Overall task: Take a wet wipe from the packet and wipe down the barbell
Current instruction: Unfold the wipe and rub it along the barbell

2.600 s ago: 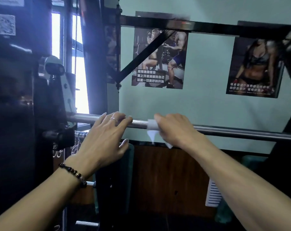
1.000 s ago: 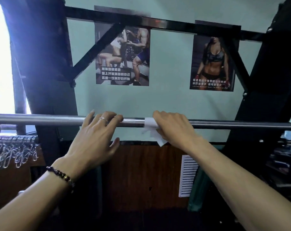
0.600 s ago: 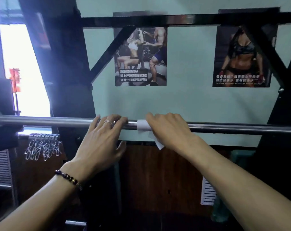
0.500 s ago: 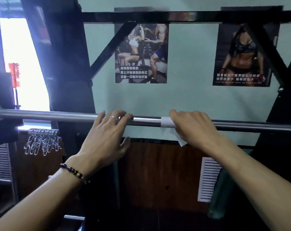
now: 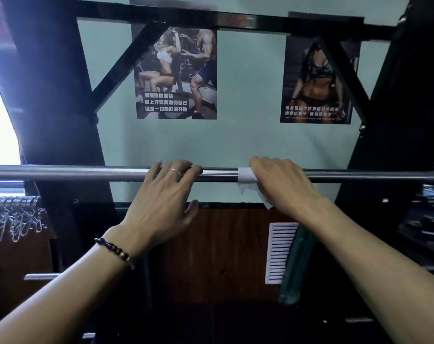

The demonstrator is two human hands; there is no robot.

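Observation:
A steel barbell [image 5: 62,173] runs level across the view, held in a black rack. My left hand [image 5: 161,202], with a ring and a bead bracelet, rests over the bar near its middle, fingers hooked on top and thumb loose below. To its right, my right hand [image 5: 283,184] wraps the bar with a white wet wipe [image 5: 245,175] folded round it; a corner of the wipe hangs below the bar. The wipe packet is not in view.
Black rack uprights [image 5: 49,95] and a crossbeam [image 5: 235,19] frame the bar. Two posters [image 5: 176,73] hang on the pale green wall behind. Metal clips [image 5: 15,217] hang low at the left. A white vent grille [image 5: 280,252] sits in the brown panel below.
My right hand has slid the wipe along the bar to the right, away from my left hand. My left hand has stayed on the bar. The view has shifted slightly.

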